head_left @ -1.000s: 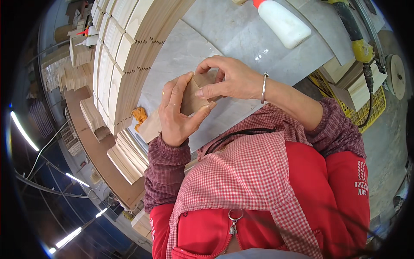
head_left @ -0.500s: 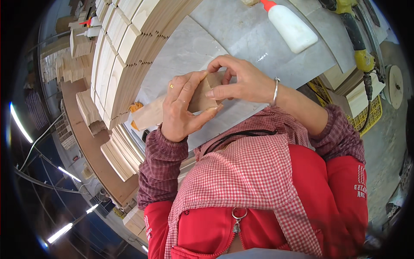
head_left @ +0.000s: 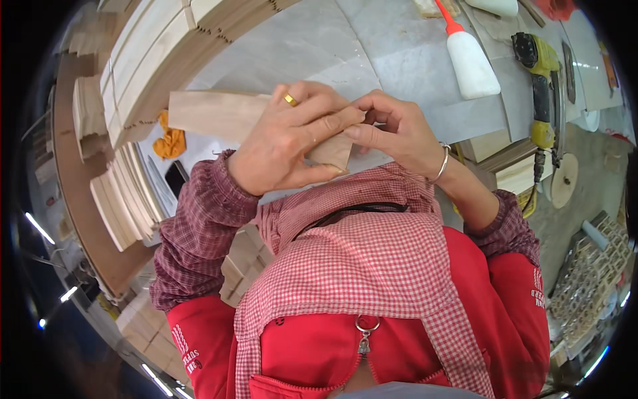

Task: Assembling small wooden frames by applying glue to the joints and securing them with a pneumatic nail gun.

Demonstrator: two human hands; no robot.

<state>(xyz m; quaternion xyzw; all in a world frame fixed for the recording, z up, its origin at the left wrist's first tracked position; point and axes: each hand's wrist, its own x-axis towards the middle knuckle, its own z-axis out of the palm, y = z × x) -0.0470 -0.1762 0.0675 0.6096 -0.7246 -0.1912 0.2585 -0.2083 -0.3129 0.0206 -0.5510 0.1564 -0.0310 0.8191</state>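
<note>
The wooden slat is held above the pale tabletop, just in front of the person's chest, its long free end pointing toward the person's left. It appears thin, rigid and light, with a smooth planed face; judged unlikely to flex, but its edges may splinter. Best held across its width near one end.

The left hand wraps the slat's near end, fingers closed over the top face, thumb beneath. The right hand meets it at the same end, fingertips curled tight and pinching at the slat's corner. A white glue bottle lies well apart.
</note>
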